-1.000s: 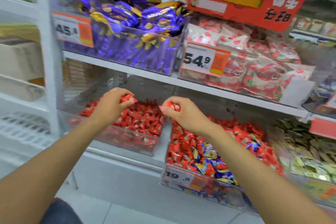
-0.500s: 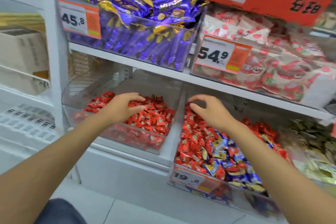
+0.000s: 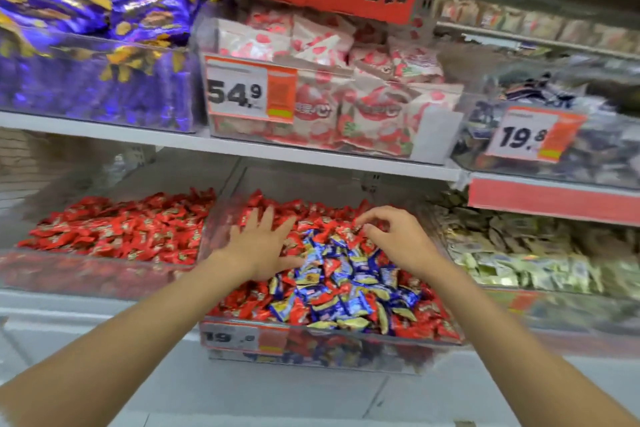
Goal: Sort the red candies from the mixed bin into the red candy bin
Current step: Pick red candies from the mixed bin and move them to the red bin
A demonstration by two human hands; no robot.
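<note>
Down on the lower shelf (image 3: 52, 308), both grips are working the mixed bin (image 3: 346, 331)! Left grip (image 3: 259, 246) lies flat, fingers straight and spread, palm resting on the red candies (image 3: 242, 305) along the bin's left side, holding nothing. Right grip (image 3: 398, 243) is curled, thumb and fingertips drawn together over a red wrapper toward the back. Has it really got one pinched? Cannot tell, the blur hides it. The red bin (image 3: 86, 274) sits just beside on the left, heaped with reds only.

Now the dangers, as I judge them. Blue candies (image 3: 346, 270) are piled in the middle, touching reds on every side and right under that right grip. A hasty scoop could carry a blue one along and spoil the red bin. That flat left palm worries me too: sweep from there and it drags blues with the reds, or shoves sweets toward the front wall, where the heap already rides near the rim. Those wrappers look slick, so a loose pinch could let one slip during the crossing between bins, down onto the floor (image 3: 242, 399). Small, clean picks look safest
</note>
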